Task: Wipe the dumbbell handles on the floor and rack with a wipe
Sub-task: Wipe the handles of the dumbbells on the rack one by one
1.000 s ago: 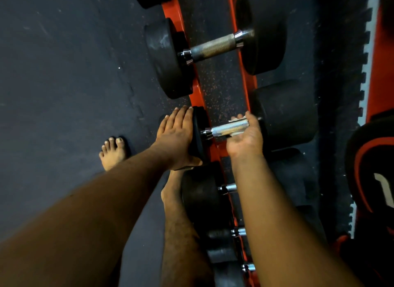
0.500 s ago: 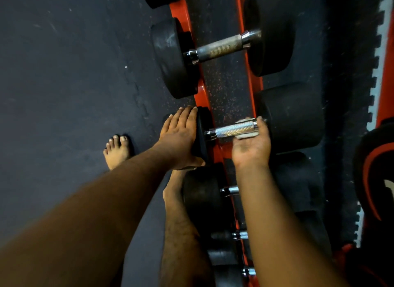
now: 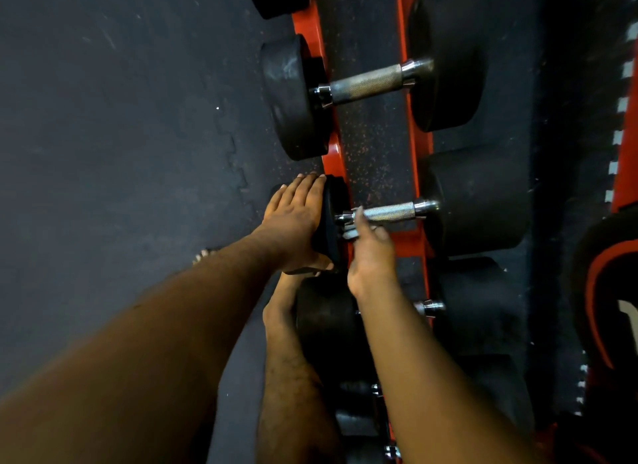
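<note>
A knurled steel dumbbell handle (image 3: 388, 212) lies crosswise on a low orange rack (image 3: 334, 153), joining two black rubber heads, one at the left rail and one at the right. At the handle's left end, next to the collar, a pale folded wipe (image 3: 350, 231) is pinched in the fingers of the right hand (image 3: 369, 248), which curl round the bar with the wipe tucked partly beneath it. Half a second earlier this hand and wipe were at the handle's far right end, so the wipe has travelled the full length of the bar toward the left head, leaving most of the bright metal uncovered; this suggests one pass of this handle is nearly complete, though whether it needs another stroke cannot be told. The left hand (image 3: 297, 218) lies flat, fingers straight and together, pressed against the outer face of the left head (image 3: 329, 218), steadying the dumbbell as before. Beyond it on the rack sits a larger dumbbell (image 3: 371, 84) with a duller grey handle, and nearer the viewer more dumbbells line the rails, their handles mostly hidden by the right forearm. Dark interlocking floor mats (image 3: 121, 135) spread to the left, where bare toes (image 3: 203, 254) peek out behind the left forearm.
</note>
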A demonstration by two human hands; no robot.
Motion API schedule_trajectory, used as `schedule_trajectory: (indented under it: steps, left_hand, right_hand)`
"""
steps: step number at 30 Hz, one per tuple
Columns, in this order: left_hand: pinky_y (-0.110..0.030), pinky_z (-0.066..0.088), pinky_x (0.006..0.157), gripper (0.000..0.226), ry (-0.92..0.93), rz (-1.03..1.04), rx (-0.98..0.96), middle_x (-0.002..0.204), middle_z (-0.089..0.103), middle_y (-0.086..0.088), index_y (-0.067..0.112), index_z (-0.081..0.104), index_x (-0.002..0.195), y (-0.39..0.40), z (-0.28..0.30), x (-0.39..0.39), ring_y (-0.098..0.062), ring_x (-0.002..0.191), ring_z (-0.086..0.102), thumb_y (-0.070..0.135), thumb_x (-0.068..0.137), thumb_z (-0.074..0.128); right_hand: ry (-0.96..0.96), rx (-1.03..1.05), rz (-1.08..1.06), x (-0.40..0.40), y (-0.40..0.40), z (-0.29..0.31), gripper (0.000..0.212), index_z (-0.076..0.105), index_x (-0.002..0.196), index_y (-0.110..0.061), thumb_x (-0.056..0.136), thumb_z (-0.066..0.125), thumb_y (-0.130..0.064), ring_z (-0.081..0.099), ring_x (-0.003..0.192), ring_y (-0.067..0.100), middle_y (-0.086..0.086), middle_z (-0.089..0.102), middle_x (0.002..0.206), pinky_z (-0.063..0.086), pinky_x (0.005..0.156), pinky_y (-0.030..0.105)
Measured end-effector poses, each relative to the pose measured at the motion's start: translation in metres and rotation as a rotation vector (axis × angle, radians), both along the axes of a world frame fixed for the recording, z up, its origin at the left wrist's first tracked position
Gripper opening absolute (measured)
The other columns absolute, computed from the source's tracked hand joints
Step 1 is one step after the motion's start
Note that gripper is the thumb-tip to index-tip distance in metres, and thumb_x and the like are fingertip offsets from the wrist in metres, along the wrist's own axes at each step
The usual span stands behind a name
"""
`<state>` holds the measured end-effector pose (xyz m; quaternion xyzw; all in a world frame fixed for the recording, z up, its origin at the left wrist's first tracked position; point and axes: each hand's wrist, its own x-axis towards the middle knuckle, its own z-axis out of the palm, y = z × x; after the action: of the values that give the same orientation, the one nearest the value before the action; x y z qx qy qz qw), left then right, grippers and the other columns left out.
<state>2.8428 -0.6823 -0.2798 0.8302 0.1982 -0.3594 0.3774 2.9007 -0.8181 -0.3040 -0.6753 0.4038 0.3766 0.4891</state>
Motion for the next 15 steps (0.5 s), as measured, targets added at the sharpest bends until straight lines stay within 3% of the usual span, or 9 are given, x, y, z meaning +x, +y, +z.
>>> schedule_trajectory:
  steps: [1,3,7,9,11,13,15]
  left_hand:
    - [-0.043,-0.008,0.126,0.152,-0.002,0.002,-0.002,0.17,-0.008,-0.008,0.012,-0.013,0.16,0.0,0.0,0.0,-0.024,0.156,-0.013,0.064,0.059,0.089]
    - [-0.043,-0.007,0.126,0.152,-0.008,0.002,-0.005,0.17,-0.008,-0.007,0.012,-0.012,0.16,0.0,-0.001,-0.001,-0.024,0.156,-0.013,0.063,0.059,0.089]
    - [-0.042,-0.008,0.126,0.15,-0.021,0.002,-0.021,0.17,-0.008,-0.008,0.011,-0.012,0.16,0.001,0.0,-0.002,-0.024,0.156,-0.013,0.06,0.06,0.09]
    - [-0.043,-0.008,0.126,0.151,-0.022,0.01,-0.022,0.17,-0.008,-0.009,0.012,-0.012,0.16,0.001,0.0,-0.003,-0.025,0.156,-0.013,0.06,0.06,0.09]
    - [-0.044,-0.007,0.126,0.151,-0.02,0.015,-0.02,0.17,-0.007,-0.009,0.011,-0.011,0.16,0.001,0.001,-0.003,-0.025,0.156,-0.012,0.06,0.059,0.09]
    - [-0.043,-0.008,0.126,0.151,-0.018,0.017,-0.026,0.17,-0.008,-0.009,0.011,-0.011,0.16,0.0,0.003,-0.002,-0.025,0.156,-0.012,0.059,0.06,0.09]
    - [-0.042,-0.009,0.125,0.149,-0.015,0.02,-0.036,0.17,-0.009,-0.009,0.011,-0.012,0.16,0.0,0.004,-0.001,-0.025,0.156,-0.012,0.057,0.062,0.09]
  right_hand:
    - [-0.027,-0.04,0.08,-0.009,-0.002,0.0,0.012,0.067,0.1,-0.017,0.098,0.065,-0.029,0.067,0.095,0.02,0.001,0.073,0.094,0.053,0.086,0.034]
    - [-0.092,-0.126,0.18,-0.016,-0.008,0.004,0.013,0.068,0.093,-0.017,0.101,0.058,-0.016,0.066,0.092,0.019,-0.002,0.071,0.086,0.052,0.082,0.028]
    - [-0.312,-0.12,0.456,-0.015,-0.009,0.035,0.024,0.071,0.118,-0.015,0.101,0.055,-0.009,0.068,0.105,0.015,0.001,0.074,0.11,0.053,0.095,0.027]
    - [-0.582,-0.182,0.737,0.0,-0.003,0.044,0.034,0.065,0.131,-0.014,0.101,0.052,-0.006,0.06,0.121,0.009,0.001,0.068,0.129,0.045,0.106,0.02]
    - [-0.771,-0.287,1.125,0.021,0.001,0.033,0.044,0.057,0.141,-0.013,0.1,0.05,-0.001,0.047,0.139,0.015,0.005,0.056,0.146,0.031,0.12,0.029]
    - [-0.751,-0.407,1.595,0.034,-0.001,0.017,0.052,0.047,0.148,-0.015,0.098,0.047,-0.002,0.033,0.149,0.022,0.006,0.045,0.155,0.014,0.126,0.043]
    - [-0.73,-0.413,1.87,0.025,-0.015,0.008,0.055,0.043,0.151,-0.014,0.096,0.045,-0.007,0.026,0.152,0.023,0.006,0.041,0.158,0.007,0.126,0.05]
